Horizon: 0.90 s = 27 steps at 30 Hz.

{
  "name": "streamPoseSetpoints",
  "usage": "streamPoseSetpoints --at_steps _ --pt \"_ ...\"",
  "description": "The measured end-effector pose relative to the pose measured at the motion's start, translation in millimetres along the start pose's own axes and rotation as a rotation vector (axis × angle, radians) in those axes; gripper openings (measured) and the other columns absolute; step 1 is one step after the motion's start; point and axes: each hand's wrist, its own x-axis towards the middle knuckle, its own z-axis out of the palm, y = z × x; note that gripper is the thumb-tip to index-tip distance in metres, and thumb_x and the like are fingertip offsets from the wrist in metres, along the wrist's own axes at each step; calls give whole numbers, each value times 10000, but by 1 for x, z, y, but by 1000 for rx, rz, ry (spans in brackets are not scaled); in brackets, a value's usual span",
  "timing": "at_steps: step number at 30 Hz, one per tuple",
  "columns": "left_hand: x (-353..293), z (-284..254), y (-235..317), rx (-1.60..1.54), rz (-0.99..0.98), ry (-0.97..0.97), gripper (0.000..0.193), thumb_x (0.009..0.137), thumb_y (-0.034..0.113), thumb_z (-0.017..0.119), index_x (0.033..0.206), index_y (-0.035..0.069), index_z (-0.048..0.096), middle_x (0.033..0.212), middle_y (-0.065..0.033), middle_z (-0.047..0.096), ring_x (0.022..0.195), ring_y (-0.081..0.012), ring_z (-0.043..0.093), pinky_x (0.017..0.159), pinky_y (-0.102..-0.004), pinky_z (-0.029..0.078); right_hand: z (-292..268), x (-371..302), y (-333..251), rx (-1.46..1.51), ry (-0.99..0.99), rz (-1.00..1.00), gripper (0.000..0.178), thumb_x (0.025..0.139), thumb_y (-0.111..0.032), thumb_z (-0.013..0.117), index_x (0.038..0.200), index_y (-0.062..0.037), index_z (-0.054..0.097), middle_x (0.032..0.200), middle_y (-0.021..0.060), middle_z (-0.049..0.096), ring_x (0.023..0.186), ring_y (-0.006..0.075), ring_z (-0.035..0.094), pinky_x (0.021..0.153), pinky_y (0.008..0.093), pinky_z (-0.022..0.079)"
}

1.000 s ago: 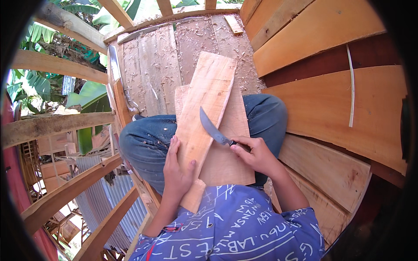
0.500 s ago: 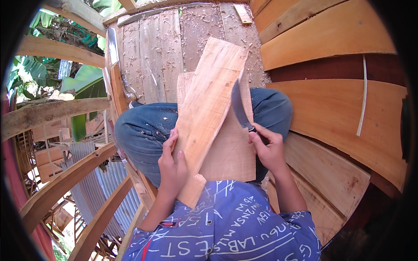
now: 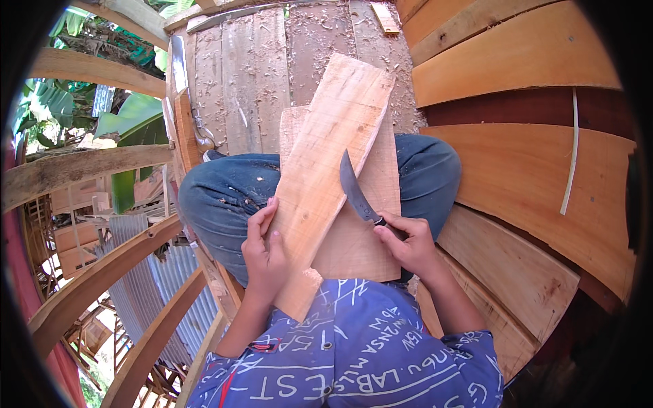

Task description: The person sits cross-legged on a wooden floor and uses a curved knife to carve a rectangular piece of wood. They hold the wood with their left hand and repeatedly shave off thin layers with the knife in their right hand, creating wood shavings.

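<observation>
A long light-brown wooden plank with a notched lower end leans slantwise in front of me, its lower end against my shirt. My left hand grips its left edge, the thumb on the near face. In my right hand is a knife with a dark curved blade, its handle mostly hidden by the fingers. The blade points up and to the left, over the plank's right edge. Beneath the plank, a wider flat board lies across my lap.
Wood shavings litter the plank floor ahead. A long blade stands by the left railing, and a small wood piece lies at the far end. Orange-brown board walling closes the right side, with a thin pale strip against it.
My right hand has moved left and slightly down. The knife blade has come away from the plank's upper right edge and tipped further left. My left hand keeps its hold on the plank.
</observation>
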Motion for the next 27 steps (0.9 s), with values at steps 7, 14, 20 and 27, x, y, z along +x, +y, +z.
streamPoseSetpoints --at_steps 7,14,20,27 --pt "-1 -3 -2 -226 -69 21 420 877 -134 375 1282 -56 448 1391 -255 517 1369 -295 453 1168 -373 294 5 0 4 -20 4 -107 312 884 -73 708 1168 49 668 780 94 701 684 100 635 645 256 505" --pt "-2 -4 -9 -311 -48 45 392 885 -136 371 1261 -59 444 1378 -259 523 1357 -290 469 1160 -368 313 5 3 17 204 147 111 291 862 -70 728 1127 44 687 824 141 721 710 115 656 655 255 501" --pt "-1 -6 -16 -342 -46 44 378 884 -138 363 1244 -54 441 1373 -265 525 1362 -290 463 1163 -369 309 4 4 13 208 49 67 314 856 -66 736 1142 50 678 858 159 729 707 112 659 658 259 507" --pt "2 -6 -13 -335 -62 34 355 886 -133 362 1215 -20 432 1360 -290 522 1370 -315 446 1178 -400 284 12 1 16 144 7 43 315 860 -65 735 1145 58 677 829 119 734 728 85 647 663 233 502"
